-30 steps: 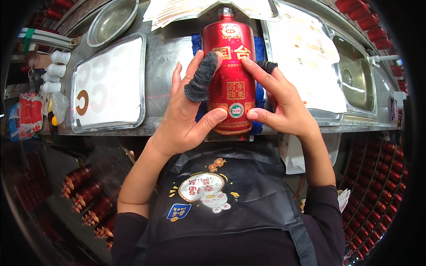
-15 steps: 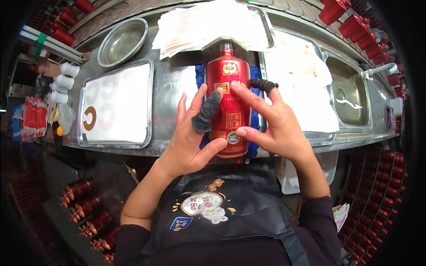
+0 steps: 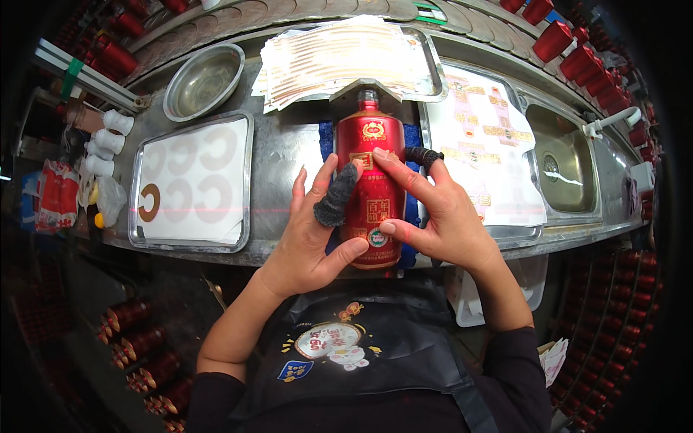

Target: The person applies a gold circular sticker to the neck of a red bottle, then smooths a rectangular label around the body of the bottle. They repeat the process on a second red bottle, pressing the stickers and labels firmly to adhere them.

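Note:
A red bottle (image 3: 373, 198) with gold print and a bare neck lies on its back on a blue cloth (image 3: 326, 137), its neck in a notched metal holder (image 3: 346, 92). My left hand (image 3: 307, 234) is open at its left side, thumb and fingertips touching the surface. A dark knitted finger cover (image 3: 336, 198) sits on one left finger. From the right, my right hand (image 3: 451, 220) rests its forefinger beside the small gold label and its thumb lower down, fingers spread. Another dark cover (image 3: 423, 155) is on one of its fingers.
At left stands a tray (image 3: 247, 195) with white backing sheet and one brown C-shaped piece, below a metal bowl (image 3: 170, 101). Label sheets (image 3: 317, 61) are stacked behind the bottle. Another label sheet (image 3: 509, 206) lies right, beside a sink (image 3: 559, 195). Red bottles (image 3: 130, 317) stand around.
The whole view has shifted slightly, with the bench lower in the picture. My hands keep nearly the same place on the bottle, fingers still spread.

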`<state>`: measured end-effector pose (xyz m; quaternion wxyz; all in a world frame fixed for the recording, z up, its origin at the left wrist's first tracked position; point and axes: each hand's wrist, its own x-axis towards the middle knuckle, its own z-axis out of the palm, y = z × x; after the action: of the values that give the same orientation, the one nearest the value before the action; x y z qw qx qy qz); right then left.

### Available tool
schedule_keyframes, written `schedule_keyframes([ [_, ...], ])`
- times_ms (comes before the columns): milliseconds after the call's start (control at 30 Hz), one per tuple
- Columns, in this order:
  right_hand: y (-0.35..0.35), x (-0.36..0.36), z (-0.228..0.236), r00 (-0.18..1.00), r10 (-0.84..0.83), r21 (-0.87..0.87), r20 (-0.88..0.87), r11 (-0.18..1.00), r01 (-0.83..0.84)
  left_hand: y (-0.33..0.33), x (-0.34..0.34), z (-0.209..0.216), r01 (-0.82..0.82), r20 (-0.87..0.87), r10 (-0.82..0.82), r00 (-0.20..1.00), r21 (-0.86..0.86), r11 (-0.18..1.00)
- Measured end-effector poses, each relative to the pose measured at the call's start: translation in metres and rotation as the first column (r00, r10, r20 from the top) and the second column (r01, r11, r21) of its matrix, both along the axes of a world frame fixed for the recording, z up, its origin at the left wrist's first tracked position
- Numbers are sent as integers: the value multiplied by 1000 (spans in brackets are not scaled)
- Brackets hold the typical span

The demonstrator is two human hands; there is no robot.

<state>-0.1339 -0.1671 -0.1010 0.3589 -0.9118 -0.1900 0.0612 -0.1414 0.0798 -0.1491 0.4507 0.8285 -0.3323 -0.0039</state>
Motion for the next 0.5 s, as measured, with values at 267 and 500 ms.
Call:
schedule_keyframes([
  [267,-23,5,-31,953,-177,365,-248,894,261,-1,-3,-5,-22,-38,18,999,-109,994],
  [500,-62,25,-34,564,-363,544,-742,164,823,0,-6,-7,-7,-62,-1,998,-128,992],
])
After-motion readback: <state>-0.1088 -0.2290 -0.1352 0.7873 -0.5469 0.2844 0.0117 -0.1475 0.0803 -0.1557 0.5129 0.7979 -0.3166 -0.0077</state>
